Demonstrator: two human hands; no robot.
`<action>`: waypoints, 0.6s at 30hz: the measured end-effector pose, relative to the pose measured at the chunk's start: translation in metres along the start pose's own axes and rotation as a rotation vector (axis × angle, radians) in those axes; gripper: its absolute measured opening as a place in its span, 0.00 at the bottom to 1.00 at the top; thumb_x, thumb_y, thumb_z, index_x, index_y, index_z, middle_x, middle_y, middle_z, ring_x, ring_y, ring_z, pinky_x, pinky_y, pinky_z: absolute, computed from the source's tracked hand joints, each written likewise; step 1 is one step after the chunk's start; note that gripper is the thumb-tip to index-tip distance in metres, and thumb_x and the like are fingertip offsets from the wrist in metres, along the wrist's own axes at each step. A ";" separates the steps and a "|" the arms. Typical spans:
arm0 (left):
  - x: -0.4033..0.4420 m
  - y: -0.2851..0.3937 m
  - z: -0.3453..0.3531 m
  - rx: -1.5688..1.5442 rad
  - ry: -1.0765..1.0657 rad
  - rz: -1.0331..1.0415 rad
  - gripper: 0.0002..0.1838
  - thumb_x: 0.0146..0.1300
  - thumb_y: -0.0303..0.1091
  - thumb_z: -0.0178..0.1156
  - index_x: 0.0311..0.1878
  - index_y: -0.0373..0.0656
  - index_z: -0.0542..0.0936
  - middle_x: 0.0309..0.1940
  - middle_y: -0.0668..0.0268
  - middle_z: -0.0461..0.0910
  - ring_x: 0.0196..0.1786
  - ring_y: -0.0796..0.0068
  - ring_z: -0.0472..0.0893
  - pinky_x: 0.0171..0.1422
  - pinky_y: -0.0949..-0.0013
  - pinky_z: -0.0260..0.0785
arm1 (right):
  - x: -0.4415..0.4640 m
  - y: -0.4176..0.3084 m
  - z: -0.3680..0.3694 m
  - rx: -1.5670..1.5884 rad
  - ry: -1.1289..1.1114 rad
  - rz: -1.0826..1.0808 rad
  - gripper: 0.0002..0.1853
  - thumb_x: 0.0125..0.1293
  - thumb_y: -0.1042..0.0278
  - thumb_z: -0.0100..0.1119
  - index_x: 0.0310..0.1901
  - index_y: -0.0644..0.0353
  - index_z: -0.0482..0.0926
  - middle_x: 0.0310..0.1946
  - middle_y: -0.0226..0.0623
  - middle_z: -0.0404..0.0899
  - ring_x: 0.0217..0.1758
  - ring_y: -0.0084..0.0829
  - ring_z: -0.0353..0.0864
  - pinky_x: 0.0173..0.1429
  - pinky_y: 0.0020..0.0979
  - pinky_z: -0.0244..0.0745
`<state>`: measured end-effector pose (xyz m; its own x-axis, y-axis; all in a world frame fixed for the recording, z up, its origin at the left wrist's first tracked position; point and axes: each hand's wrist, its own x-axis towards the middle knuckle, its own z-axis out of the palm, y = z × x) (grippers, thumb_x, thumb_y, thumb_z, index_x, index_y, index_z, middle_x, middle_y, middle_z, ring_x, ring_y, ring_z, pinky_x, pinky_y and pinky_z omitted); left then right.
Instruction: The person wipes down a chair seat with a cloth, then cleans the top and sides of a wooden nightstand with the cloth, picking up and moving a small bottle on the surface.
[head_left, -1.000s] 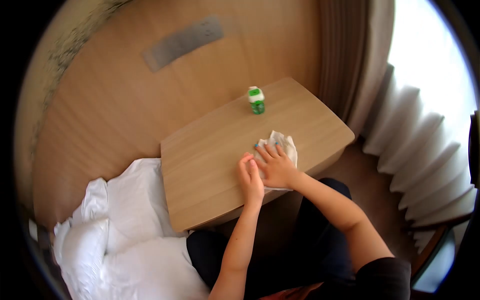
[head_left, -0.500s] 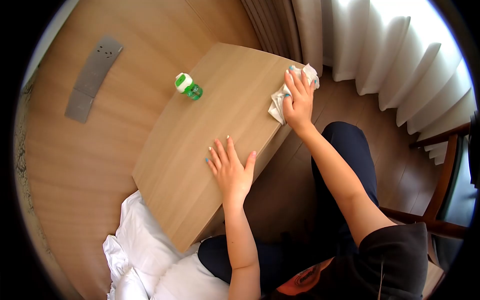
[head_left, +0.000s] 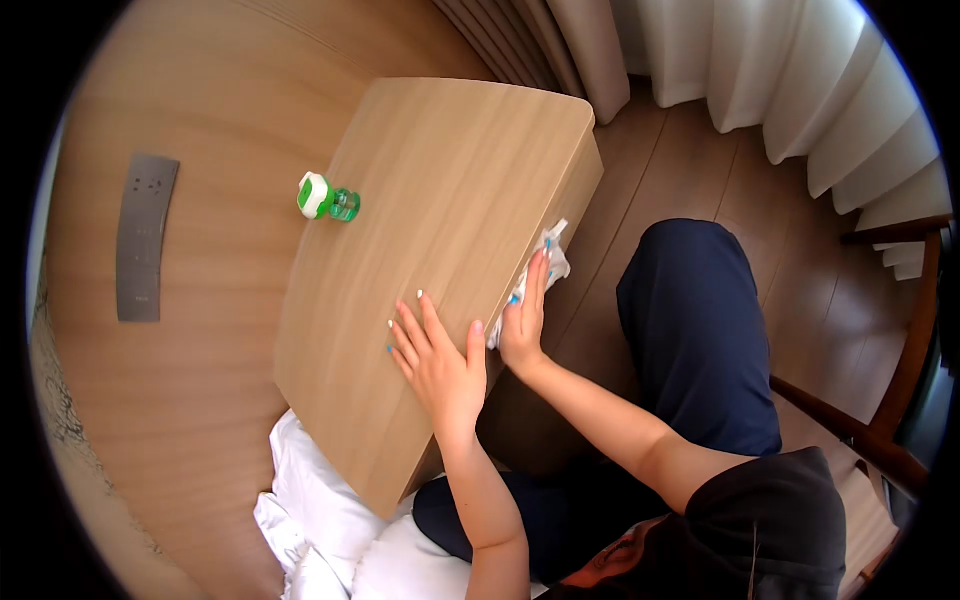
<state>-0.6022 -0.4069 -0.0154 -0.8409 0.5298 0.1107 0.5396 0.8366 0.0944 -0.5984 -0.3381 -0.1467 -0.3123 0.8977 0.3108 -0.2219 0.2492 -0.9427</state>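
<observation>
My left hand (head_left: 436, 377) lies flat on the light wooden table (head_left: 420, 190), fingers spread and nothing in it. At the table's front edge, my right hand (head_left: 526, 318) presses a crumpled white cloth (head_left: 557, 262) against the side face. Its fingers are fairly straight and close together, and part of the cloth is hidden beneath them. A small green bottle with a white and green lid (head_left: 330, 200) stands near the table's far-left side, by the wall, away from both hands.
A grey socket panel (head_left: 146, 238) is on the wooden wall. White bedding (head_left: 320, 500) lies at the table's lower left corner. Beige and white curtains (head_left: 790, 90) hang at the back right. A dark wooden chair (head_left: 895, 400) stands at the right, on the plank floor.
My right hand has brought the cloth from the tabletop's far right corner nearer to me, onto the front edge. My left hand stays flat on the table. The view has shifted.
</observation>
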 end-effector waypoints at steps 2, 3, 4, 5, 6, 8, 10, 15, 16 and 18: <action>0.000 0.001 0.000 -0.005 -0.020 0.001 0.35 0.67 0.49 0.48 0.73 0.46 0.52 0.73 0.50 0.46 0.75 0.47 0.45 0.75 0.46 0.35 | 0.001 -0.007 0.000 -0.010 0.008 0.025 0.35 0.62 0.68 0.36 0.71 0.71 0.43 0.73 0.55 0.39 0.77 0.52 0.34 0.76 0.47 0.28; 0.000 0.001 -0.001 -0.006 -0.032 0.001 0.35 0.67 0.48 0.48 0.73 0.45 0.52 0.73 0.50 0.46 0.75 0.46 0.45 0.75 0.47 0.34 | 0.006 -0.009 0.002 -0.015 0.026 0.021 0.35 0.62 0.69 0.36 0.71 0.71 0.43 0.73 0.54 0.39 0.77 0.51 0.34 0.76 0.47 0.28; -0.001 -0.001 -0.002 -0.004 -0.042 0.020 0.35 0.66 0.47 0.48 0.73 0.44 0.51 0.73 0.49 0.46 0.75 0.46 0.44 0.75 0.47 0.34 | 0.013 -0.012 0.004 -0.020 0.046 0.020 0.35 0.63 0.69 0.36 0.71 0.70 0.43 0.74 0.53 0.39 0.77 0.51 0.34 0.76 0.47 0.28; 0.000 -0.003 -0.002 -0.003 -0.050 0.043 0.35 0.66 0.46 0.48 0.73 0.44 0.51 0.73 0.49 0.45 0.75 0.46 0.44 0.75 0.47 0.33 | 0.022 -0.014 0.005 -0.023 0.074 0.026 0.35 0.63 0.69 0.35 0.71 0.70 0.43 0.74 0.52 0.39 0.77 0.50 0.34 0.76 0.46 0.28; 0.002 -0.004 -0.003 -0.003 -0.057 0.069 0.36 0.66 0.45 0.48 0.73 0.43 0.50 0.73 0.49 0.45 0.75 0.46 0.44 0.75 0.47 0.33 | 0.033 -0.015 0.005 -0.027 0.106 0.032 0.34 0.63 0.70 0.35 0.71 0.69 0.43 0.74 0.51 0.39 0.77 0.49 0.34 0.76 0.46 0.29; 0.003 -0.005 -0.006 -0.027 -0.090 0.097 0.36 0.66 0.43 0.49 0.73 0.42 0.49 0.73 0.48 0.44 0.75 0.45 0.43 0.75 0.48 0.33 | 0.055 -0.010 0.003 -0.034 0.149 0.027 0.34 0.63 0.71 0.35 0.71 0.67 0.44 0.74 0.48 0.40 0.78 0.48 0.34 0.76 0.45 0.29; 0.005 -0.006 -0.009 -0.056 -0.132 0.132 0.37 0.65 0.46 0.49 0.73 0.41 0.50 0.73 0.46 0.43 0.74 0.43 0.43 0.75 0.47 0.33 | 0.079 0.003 -0.004 -0.040 0.167 -0.005 0.34 0.63 0.73 0.35 0.72 0.65 0.45 0.74 0.46 0.41 0.78 0.46 0.35 0.77 0.44 0.28; 0.018 -0.026 -0.033 -0.079 -0.325 0.208 0.40 0.63 0.56 0.49 0.71 0.40 0.54 0.72 0.43 0.43 0.72 0.40 0.47 0.72 0.44 0.39 | 0.155 0.023 -0.019 -0.079 0.272 0.035 0.32 0.63 0.75 0.35 0.71 0.62 0.50 0.73 0.45 0.47 0.77 0.45 0.40 0.76 0.42 0.33; 0.021 -0.032 -0.027 -0.090 -0.282 0.255 0.41 0.63 0.58 0.49 0.71 0.40 0.55 0.71 0.43 0.44 0.71 0.41 0.48 0.71 0.44 0.40 | 0.172 0.037 -0.019 -0.097 0.328 -0.011 0.30 0.64 0.72 0.36 0.70 0.64 0.53 0.72 0.46 0.52 0.76 0.45 0.45 0.76 0.42 0.37; 0.019 -0.041 -0.017 -0.115 -0.205 0.333 0.42 0.62 0.60 0.49 0.71 0.40 0.57 0.71 0.44 0.46 0.69 0.42 0.51 0.70 0.43 0.42 | 0.199 0.052 -0.031 -0.030 0.335 0.069 0.30 0.65 0.67 0.37 0.69 0.63 0.56 0.70 0.46 0.56 0.74 0.48 0.50 0.75 0.43 0.41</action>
<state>-0.6392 -0.4336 -0.0005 -0.6039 0.7958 -0.0442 0.7754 0.5995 0.1982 -0.6441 -0.1348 -0.1379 -0.0038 0.9810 0.1941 -0.1817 0.1902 -0.9648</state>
